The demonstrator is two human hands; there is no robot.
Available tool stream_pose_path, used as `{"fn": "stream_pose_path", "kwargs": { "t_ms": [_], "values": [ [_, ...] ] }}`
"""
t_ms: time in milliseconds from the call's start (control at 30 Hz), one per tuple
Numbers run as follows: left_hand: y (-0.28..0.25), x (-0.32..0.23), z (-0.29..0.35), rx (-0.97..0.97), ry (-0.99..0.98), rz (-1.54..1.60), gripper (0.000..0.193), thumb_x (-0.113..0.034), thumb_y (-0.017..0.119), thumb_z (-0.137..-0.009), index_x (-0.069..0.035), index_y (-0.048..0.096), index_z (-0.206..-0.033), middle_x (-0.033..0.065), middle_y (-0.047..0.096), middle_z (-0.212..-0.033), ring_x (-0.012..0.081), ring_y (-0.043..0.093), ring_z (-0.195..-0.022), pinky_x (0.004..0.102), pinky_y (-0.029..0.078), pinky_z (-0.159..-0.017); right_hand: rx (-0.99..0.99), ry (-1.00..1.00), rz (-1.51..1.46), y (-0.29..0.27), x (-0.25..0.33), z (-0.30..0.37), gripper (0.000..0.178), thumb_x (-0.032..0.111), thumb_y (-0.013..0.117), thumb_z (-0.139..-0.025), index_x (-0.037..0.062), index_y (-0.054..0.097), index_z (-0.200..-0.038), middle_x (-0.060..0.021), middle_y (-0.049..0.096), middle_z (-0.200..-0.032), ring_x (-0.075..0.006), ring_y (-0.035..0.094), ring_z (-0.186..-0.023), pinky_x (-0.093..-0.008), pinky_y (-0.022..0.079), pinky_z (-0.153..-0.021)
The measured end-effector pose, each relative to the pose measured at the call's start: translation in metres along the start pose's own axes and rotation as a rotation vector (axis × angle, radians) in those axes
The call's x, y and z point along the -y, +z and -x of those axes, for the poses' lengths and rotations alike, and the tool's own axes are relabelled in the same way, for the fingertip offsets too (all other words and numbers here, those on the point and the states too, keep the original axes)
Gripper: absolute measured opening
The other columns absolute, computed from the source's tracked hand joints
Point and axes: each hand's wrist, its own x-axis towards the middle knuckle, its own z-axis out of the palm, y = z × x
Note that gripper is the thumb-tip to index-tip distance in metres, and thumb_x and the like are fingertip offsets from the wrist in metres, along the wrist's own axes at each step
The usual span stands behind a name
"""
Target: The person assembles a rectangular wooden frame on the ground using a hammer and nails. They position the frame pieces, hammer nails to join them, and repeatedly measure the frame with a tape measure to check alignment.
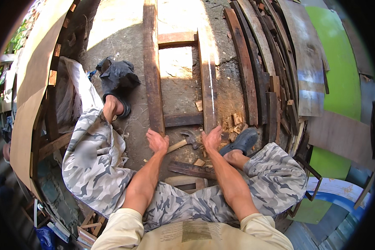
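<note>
A ladder-like wooden frame lies on the ground, with a long left beam (152, 75), a long right beam (207, 79) and short crosspieces between them. My left hand (157, 141) grips the near end of the left beam. At the near end of the right beam, my right hand (212, 138) has its fingers around the wood. The undersides of both grips are hidden. Between my hands lies a claw hammer (191, 139), its wooden handle pointing to the lower left. The nearer crosspiece (183, 120) is dark; a farther crosspiece (177, 38) is reddish brown.
Long boards (246, 66) are stacked along the right side. Wood chips (237, 118) litter the ground by my right shoe (241, 141). A dark wood offcut (191, 170) lies between my legs. A black plastic bag (116, 75) sits beyond my left foot, near a plywood sheet (35, 83).
</note>
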Motion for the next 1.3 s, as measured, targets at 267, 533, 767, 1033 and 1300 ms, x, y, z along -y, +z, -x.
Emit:
{"fn": "stream_pose_path", "kwargs": {
  "t_ms": [267, 533, 767, 1033, 1300],
  "values": [
    [0.002, -0.003, -0.008, 0.019, -0.021, 0.008, 0.083, -0.018, 0.085, -0.067, 0.000, 0.034, -0.130, 0.0220, 0.047, -0.122, 0.0403, 0.052, -0.117, 0.0474, 0.049, -0.096, -0.019, -0.062, -0.024, 0.004, 0.000, -0.007, 0.079, 0.026, 0.084, -0.073, -0.0013, 0.036, -0.130, -0.0245, 0.052, -0.120, -0.0446, 0.059, -0.108, -0.0487, 0.052, -0.090],
    [0.004, -0.017, 0.001, -0.124, 0.096, -0.038, 0.106, -0.032, 0.084, -0.071, 0.003, 0.019, -0.147, 0.0239, 0.036, -0.142, 0.0391, 0.034, -0.137, 0.0498, 0.032, -0.113, 0.037, -0.061, -0.058, -0.003, -0.003, -0.010, 0.084, 0.031, 0.083, -0.074, -0.0033, 0.034, -0.133, -0.0285, 0.050, -0.127, -0.0467, 0.055, -0.114, -0.0501, 0.048, -0.095],
    [0.014, -0.116, 0.012, 0.103, 0.401, 0.226, 0.099, -0.048, 0.074, -0.081, 0.006, 0.025, -0.148, 0.0268, 0.028, -0.153, 0.0370, 0.023, -0.146, 0.0474, 0.022, -0.119, 0.116, -0.025, -0.105, -0.014, -0.007, -0.015, 0.093, 0.052, 0.079, -0.074, -0.0021, 0.037, -0.137, -0.0250, 0.049, -0.132, -0.0427, 0.054, -0.119, -0.0481, 0.045, -0.099],
    [0.048, -0.215, -0.001, 0.614, 0.093, 0.557, 0.106, -0.051, 0.085, -0.068, 0.009, 0.036, -0.139, 0.0292, 0.051, -0.136, 0.0365, 0.055, -0.123, 0.0440, 0.043, -0.105, 0.421, 0.077, -0.393, -0.027, -0.020, -0.029, 0.096, 0.051, 0.083, -0.070, -0.0038, 0.041, -0.137, -0.0271, 0.059, -0.126, -0.0420, 0.057, -0.118, -0.0463, 0.047, -0.099],
    [0.075, -0.258, -0.020, 0.080, 0.198, 0.261, 0.114, -0.043, 0.090, -0.061, 0.003, 0.025, -0.143, 0.0277, 0.047, -0.138, 0.0429, 0.051, -0.124, 0.0477, 0.045, -0.103, 0.422, 0.009, -0.420, -0.011, -0.029, -0.031, 0.097, 0.045, 0.081, -0.075, -0.0010, 0.033, -0.146, -0.0281, 0.054, -0.133, -0.0407, 0.054, -0.123, -0.0455, 0.045, -0.102]
  ]
}}
